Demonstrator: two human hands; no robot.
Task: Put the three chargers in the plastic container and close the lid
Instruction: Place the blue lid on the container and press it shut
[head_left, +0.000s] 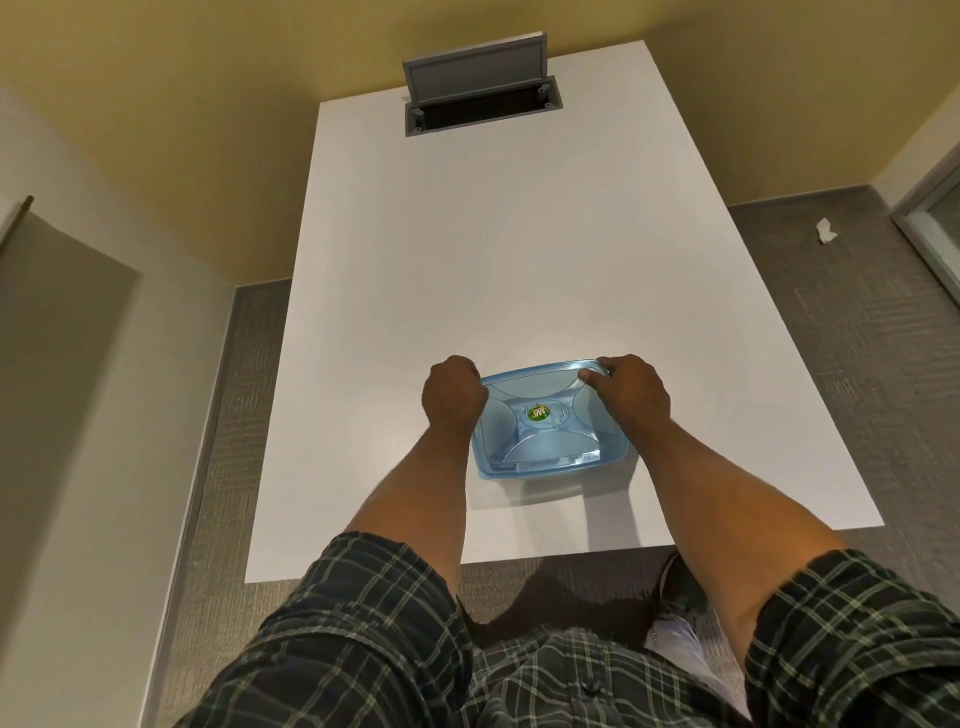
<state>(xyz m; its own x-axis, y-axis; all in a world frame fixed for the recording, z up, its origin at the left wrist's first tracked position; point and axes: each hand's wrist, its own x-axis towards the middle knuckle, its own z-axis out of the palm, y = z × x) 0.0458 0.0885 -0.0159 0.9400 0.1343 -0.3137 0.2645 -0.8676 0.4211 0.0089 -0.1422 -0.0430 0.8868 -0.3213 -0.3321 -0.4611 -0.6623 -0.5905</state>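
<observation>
The container (545, 421) sits on the table (467, 260) near its front edge, lid (540, 395) on. A cable hatch (480, 98) lies at the table's far end.

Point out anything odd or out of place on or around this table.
A crumpled white scrap lies on the carpet right of the table. The table's grey cable hatch stands flipped open. The blue container sits flat between both hands.
</observation>
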